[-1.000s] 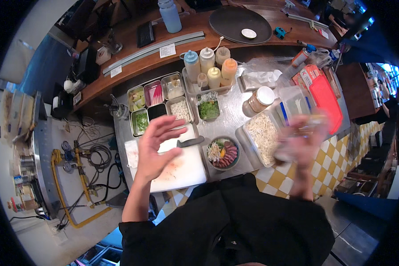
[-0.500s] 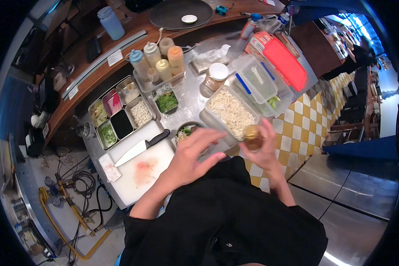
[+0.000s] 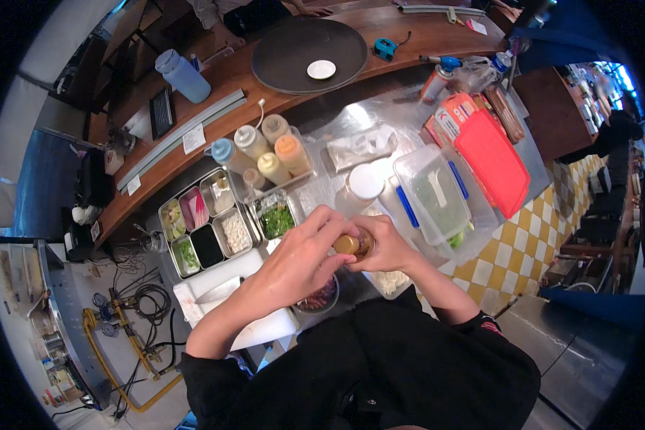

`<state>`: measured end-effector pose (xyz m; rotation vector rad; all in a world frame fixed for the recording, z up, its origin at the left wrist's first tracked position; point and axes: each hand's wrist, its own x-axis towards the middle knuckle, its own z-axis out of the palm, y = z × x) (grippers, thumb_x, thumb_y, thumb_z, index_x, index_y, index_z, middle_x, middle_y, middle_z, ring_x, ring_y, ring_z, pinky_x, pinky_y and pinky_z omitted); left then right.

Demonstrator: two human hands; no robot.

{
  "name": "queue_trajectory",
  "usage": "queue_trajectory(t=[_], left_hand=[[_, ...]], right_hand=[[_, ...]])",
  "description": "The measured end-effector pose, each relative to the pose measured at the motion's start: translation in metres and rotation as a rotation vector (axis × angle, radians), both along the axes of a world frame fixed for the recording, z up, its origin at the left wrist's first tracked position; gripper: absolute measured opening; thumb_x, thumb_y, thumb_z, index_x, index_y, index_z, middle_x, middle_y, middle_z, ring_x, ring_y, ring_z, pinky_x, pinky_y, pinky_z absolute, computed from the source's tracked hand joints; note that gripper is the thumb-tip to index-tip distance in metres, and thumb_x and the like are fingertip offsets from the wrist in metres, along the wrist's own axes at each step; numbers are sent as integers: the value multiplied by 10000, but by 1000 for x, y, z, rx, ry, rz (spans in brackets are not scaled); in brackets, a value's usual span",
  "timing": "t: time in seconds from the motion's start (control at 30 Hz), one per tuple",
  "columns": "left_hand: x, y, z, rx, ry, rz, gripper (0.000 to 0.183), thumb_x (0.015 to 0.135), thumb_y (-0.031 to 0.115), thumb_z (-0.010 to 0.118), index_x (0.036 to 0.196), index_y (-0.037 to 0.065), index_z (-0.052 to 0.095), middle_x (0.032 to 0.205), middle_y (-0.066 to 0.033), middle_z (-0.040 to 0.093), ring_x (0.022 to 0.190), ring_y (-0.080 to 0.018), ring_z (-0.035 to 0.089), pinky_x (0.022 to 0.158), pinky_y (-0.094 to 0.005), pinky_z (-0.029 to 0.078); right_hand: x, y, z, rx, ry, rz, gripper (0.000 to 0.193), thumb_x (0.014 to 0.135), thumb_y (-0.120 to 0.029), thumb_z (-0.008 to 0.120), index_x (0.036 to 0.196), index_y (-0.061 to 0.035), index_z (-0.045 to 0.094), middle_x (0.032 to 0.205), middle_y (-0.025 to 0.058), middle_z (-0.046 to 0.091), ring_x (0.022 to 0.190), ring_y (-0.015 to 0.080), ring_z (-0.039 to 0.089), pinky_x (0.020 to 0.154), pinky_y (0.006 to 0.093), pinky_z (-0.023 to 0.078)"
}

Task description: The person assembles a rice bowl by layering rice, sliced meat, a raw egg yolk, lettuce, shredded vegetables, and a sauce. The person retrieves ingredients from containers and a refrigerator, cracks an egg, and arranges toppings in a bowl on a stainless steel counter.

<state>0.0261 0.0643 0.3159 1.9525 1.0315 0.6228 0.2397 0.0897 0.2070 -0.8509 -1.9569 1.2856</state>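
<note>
My right hand (image 3: 390, 246) is wrapped round a small glass jar (image 3: 366, 246) with dark contents, held tilted above the worktop. The thumb and fingers of my left hand (image 3: 294, 258) close on its gold lid (image 3: 347, 245). Below my left hand sits a bowl (image 3: 321, 301) of food, partly hidden by the hand. My left forearm crosses over the white cutting board (image 3: 265, 330) and covers most of the knife (image 3: 221, 292). Behind my right hand, the container of pale shredded food (image 3: 390, 281) is largely covered.
A divided tray of toppings (image 3: 208, 252) stands left, near a tub of chopped greens (image 3: 276, 218) and several squeeze bottles (image 3: 272, 168). To the right are a white-lidded jar (image 3: 366, 182), clear containers (image 3: 431, 193) and a red lid (image 3: 492, 163). A round tray (image 3: 287, 64) lies on the wooden counter; a person sits beyond.
My right hand has brought the jar left and up. My left hand has moved over to it and taken hold of its lid. The whole view has shifted, showing more of the counter.
</note>
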Motion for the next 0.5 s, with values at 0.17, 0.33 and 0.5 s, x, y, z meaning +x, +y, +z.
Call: queue_trajectory(t=[0.17,0.33,0.5], left_hand=[[23,76,5,110,140,-12,424,880,-19,706,1267,42,543,1104,-206,517,989,-457,619,795,-508,495],[49,144,-13,387,195,215,368,870,42,742,1213,48,608,1100,-158,560,950,-372,668,734,-444,550],[81,212,-68,825,136,536,390,847,85,753,1220,48,646,1111,-93,598,910,-276,691,708,-399,587]], right_hand=[[15,78,-15,28,36,-21,461,650,-182,893,1011,-7,666,861,138,716,752,247,712,728,362,557],[25,156,-16,33,124,-150,547,694,-148,897,1122,-18,582,929,114,708,793,162,664,736,329,553],[23,252,-56,169,240,-273,597,762,-148,885,1213,-40,509,963,75,654,899,120,624,819,319,541]])
